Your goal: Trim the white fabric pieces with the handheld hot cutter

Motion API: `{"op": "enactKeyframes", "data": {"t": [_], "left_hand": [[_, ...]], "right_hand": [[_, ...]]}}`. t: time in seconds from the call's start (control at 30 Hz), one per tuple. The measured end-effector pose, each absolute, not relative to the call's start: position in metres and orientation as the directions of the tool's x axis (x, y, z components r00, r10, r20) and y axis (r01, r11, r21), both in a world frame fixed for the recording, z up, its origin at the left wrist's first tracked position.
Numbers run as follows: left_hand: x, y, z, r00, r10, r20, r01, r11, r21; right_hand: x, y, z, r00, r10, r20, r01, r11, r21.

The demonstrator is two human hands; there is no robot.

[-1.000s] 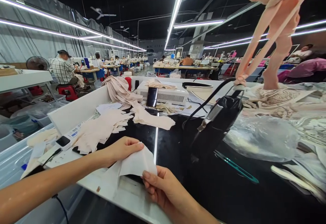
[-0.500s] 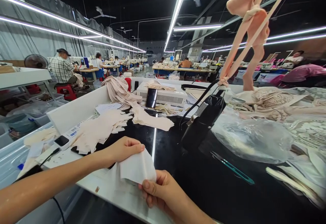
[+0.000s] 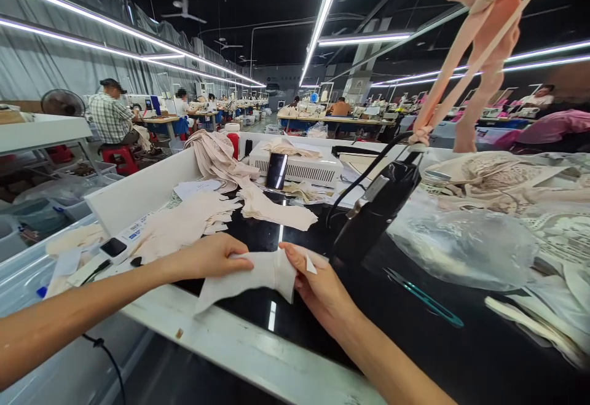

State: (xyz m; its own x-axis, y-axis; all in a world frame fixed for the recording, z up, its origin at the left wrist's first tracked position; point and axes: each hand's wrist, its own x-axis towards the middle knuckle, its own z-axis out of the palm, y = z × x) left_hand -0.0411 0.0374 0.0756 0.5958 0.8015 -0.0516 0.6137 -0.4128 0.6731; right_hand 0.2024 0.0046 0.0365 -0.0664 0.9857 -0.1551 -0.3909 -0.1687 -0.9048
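Note:
A pale, near-white fabric piece (image 3: 251, 279) is stretched between my two hands above the black tabletop (image 3: 396, 349). My left hand (image 3: 219, 257) pinches its upper left part between thumb and fingers. At the other end, my right hand (image 3: 318, 276) grips the cloth, and a small white corner pokes out beside the fingers. Just beyond my left hand lies a fanned pile of pale pink fabric pieces (image 3: 184, 220). Another stack of cut pieces (image 3: 276, 211) rests behind the cloth I hold.
A black clothes iron (image 3: 375, 208) stands to the right, tied with peach fabric strips (image 3: 461, 67). Teal tweezers (image 3: 426, 300) lie near a clear plastic bag (image 3: 461, 245). A phone (image 3: 276, 171) leans on a white vented box (image 3: 299, 174). Co-workers sit at sewing tables in the background.
My right hand has moved up and right, from the cloth's lower edge to its right end. The fabric is now spread sideways. My left hand has shifted slightly left and up.

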Motion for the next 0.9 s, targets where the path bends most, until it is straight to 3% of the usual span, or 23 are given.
{"op": "enactKeyframes", "data": {"t": [0.13,0.2,0.33,0.4,0.6,0.77,0.9], "left_hand": [[-0.064,0.05,0.091,0.566,0.785,0.254,0.699,-0.619,0.358],[-0.074,0.044,0.093,0.63,0.739,0.238,0.687,-0.674,0.271],[-0.084,0.022,0.083,0.728,0.682,-0.064,0.66,-0.672,0.336],[-0.08,0.014,0.074,0.731,0.675,-0.099,0.66,-0.664,0.352],[-0.036,0.023,0.047,0.775,0.583,0.243,0.509,-0.804,0.308],[-0.007,0.023,0.024,0.805,0.515,0.296,0.485,-0.857,0.174],[-0.002,0.013,0.016,0.824,0.468,0.319,0.464,-0.881,0.096]], "right_hand": [[0.209,0.016,0.047,0.036,0.999,0.001,-0.21,0.008,-0.978],[0.211,0.011,0.046,0.009,0.998,0.063,-0.111,0.064,-0.992],[0.212,-0.007,0.029,-0.154,0.984,0.094,0.051,0.103,-0.993],[0.213,-0.016,0.021,-0.267,0.956,0.123,0.161,0.17,-0.972],[0.223,-0.029,0.013,-0.436,0.884,0.168,0.387,0.352,-0.852],[0.24,-0.045,0.013,-0.513,0.831,0.216,0.432,0.467,-0.772],[0.27,-0.059,0.025,-0.568,0.81,0.147,0.451,0.456,-0.767]]}}
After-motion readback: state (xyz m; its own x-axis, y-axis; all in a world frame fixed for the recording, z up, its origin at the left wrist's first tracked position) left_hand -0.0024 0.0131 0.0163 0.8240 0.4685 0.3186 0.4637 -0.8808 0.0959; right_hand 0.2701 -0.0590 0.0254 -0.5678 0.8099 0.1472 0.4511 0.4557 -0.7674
